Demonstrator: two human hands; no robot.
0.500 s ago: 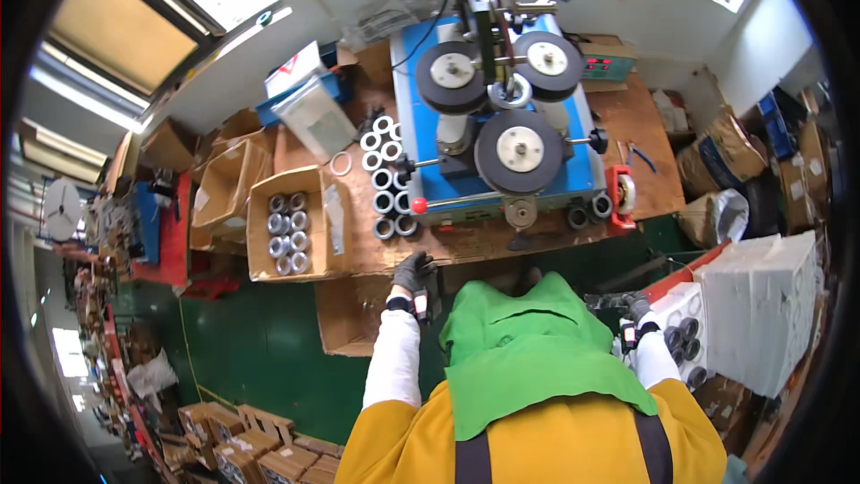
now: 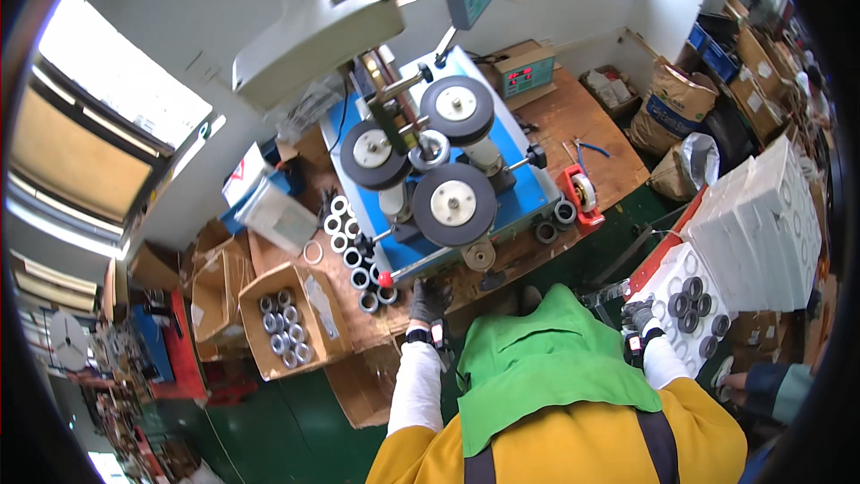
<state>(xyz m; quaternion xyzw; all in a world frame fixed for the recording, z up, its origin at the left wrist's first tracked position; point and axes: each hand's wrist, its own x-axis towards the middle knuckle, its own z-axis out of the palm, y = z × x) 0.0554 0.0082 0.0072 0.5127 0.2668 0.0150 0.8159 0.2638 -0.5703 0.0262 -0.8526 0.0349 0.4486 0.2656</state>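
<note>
My left hand (image 2: 432, 301), in a dark grey glove, is at the front edge of the wooden workbench (image 2: 618, 154). Its fingers stretch toward the bench beside dark and pale rings (image 2: 360, 276), and I see nothing held in them. My right hand (image 2: 638, 313), also gloved, is at the near-left edge of a white foam tray (image 2: 668, 262) bearing dark rings (image 2: 688, 302); its fingers are too small to read. Ahead stands a blue-based machine (image 2: 518, 206) with three dark wheels (image 2: 454, 207). A pale ring (image 2: 430, 151) sits between the wheels.
A cardboard box (image 2: 324, 309) holding silvery rings is on the left. A red tape dispenser (image 2: 580, 196) and blue-handled pliers (image 2: 592, 150) lie right of the machine. White foam trays (image 2: 761, 233) are stacked far right, with a person's leg (image 2: 735, 380) beyond.
The whole view has turned, so the machine now appears farther left. My left hand is closer to the bench edge and the rings. My right hand stays by the foam tray, now more visible.
</note>
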